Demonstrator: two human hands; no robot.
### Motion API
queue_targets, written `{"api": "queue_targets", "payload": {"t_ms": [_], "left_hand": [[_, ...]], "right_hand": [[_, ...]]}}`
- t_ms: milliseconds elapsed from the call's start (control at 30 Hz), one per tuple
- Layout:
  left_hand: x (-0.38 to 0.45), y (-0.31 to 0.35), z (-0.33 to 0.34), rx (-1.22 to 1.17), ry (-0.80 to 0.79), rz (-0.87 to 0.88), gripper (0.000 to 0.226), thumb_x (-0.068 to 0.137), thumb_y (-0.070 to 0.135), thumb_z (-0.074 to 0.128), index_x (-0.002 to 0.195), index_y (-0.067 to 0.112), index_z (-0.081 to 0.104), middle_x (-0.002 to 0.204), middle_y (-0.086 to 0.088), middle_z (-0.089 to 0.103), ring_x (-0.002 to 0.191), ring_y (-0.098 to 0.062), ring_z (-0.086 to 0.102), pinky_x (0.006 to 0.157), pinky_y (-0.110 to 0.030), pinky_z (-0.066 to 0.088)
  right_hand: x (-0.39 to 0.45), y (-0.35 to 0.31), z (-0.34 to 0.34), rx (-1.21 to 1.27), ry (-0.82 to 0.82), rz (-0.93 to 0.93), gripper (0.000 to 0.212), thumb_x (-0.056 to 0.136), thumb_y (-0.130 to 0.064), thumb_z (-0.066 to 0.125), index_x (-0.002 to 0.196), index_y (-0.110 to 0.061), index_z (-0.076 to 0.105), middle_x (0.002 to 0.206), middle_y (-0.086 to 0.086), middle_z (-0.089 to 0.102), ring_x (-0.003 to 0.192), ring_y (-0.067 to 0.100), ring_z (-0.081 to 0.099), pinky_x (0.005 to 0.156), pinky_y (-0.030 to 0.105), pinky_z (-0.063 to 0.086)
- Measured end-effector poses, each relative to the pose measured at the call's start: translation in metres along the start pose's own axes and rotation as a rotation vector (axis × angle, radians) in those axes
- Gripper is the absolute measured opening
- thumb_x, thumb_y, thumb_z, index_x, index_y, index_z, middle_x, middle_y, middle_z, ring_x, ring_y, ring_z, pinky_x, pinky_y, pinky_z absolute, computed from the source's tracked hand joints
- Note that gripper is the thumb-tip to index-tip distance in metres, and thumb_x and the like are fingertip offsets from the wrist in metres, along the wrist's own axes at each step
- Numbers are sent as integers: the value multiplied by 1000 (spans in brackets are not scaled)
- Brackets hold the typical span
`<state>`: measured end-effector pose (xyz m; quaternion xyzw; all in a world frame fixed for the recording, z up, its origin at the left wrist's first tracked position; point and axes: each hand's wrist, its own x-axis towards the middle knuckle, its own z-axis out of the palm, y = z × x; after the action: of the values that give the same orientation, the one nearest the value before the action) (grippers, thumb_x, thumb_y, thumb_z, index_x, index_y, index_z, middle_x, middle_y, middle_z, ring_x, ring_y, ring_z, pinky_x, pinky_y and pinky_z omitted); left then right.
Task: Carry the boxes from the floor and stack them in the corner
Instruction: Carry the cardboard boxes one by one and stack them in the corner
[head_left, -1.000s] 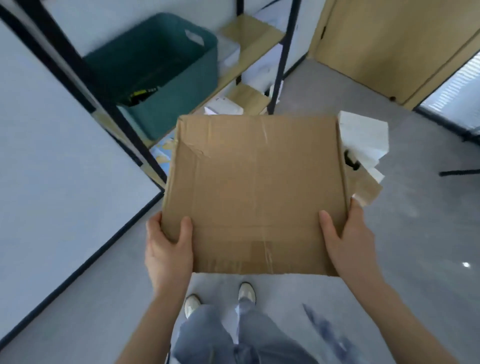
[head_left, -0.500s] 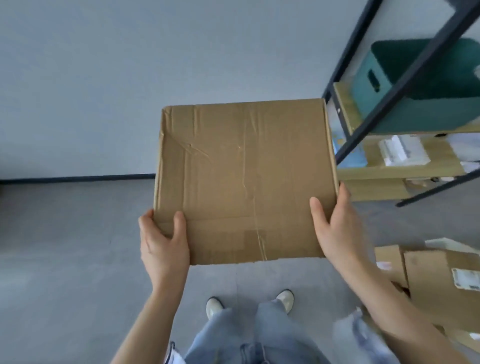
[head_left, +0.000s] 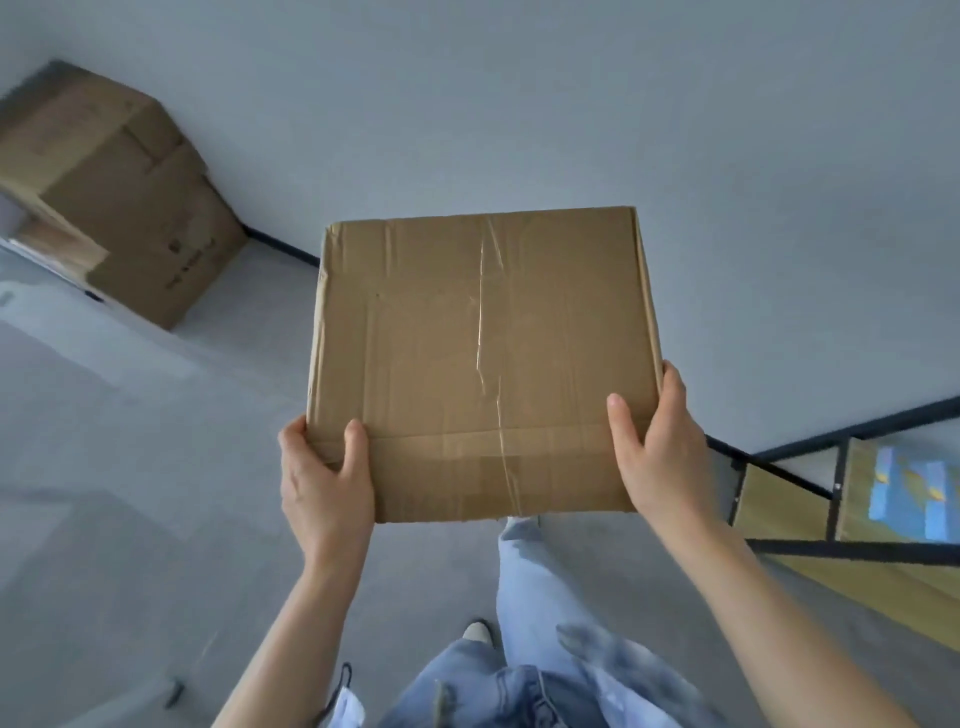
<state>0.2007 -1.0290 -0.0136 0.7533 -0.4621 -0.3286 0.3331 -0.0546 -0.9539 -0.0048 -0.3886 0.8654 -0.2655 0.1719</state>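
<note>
I carry a flat brown cardboard box (head_left: 483, 364) with taped seams in front of me, above the floor. My left hand (head_left: 324, 480) grips its near left corner, thumb on top. My right hand (head_left: 657, 452) grips the near right corner, thumb on the lid and fingers round the side. At the far left, a stack of larger cardboard boxes (head_left: 119, 202) stands against the wall in the corner.
A grey wall (head_left: 519, 104) runs ahead with a dark baseboard. A black-framed shelf with wooden boards (head_left: 810, 499) sits low on the right, holding a blue item (head_left: 909, 493). My legs in jeans (head_left: 524, 623) show below the box on the grey floor.
The view has swung left: the shelf slid to the right edge and the corner stack of boxes came into sight. Both hands keep the same hold on the box.
</note>
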Motion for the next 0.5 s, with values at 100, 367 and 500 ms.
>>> {"api": "queue_targets", "payload": {"t_ms": [100, 367, 500], "left_hand": [[40, 14, 15, -20, 50, -54, 40, 94, 40, 55, 127, 20, 45, 110, 4, 54, 96, -16, 47, 85, -33, 36], [151, 53, 12, -115, 322, -177, 43, 93, 38, 58, 129, 17, 47, 109, 3, 57, 96, -17, 50, 85, -32, 37], [202, 44, -9, -132, 463, -270, 44, 92, 39, 58, 129, 18, 47, 110, 2, 59, 97, -18, 53, 85, -35, 41]], "right_hand": [[56, -29, 19, -5, -68, -70, 72, 98, -45, 43, 153, -8, 16, 156, 12, 31, 141, 27, 35, 110, 32, 31], [198, -153, 77, -24, -267, -349, 71, 97, -47, 43, 152, -10, 17, 153, 10, 38, 136, 27, 43, 107, 33, 38], [231, -226, 129, -23, -377, -466, 70, 97, -47, 44, 152, -11, 18, 150, 9, 41, 133, 26, 46, 105, 33, 42]]}}
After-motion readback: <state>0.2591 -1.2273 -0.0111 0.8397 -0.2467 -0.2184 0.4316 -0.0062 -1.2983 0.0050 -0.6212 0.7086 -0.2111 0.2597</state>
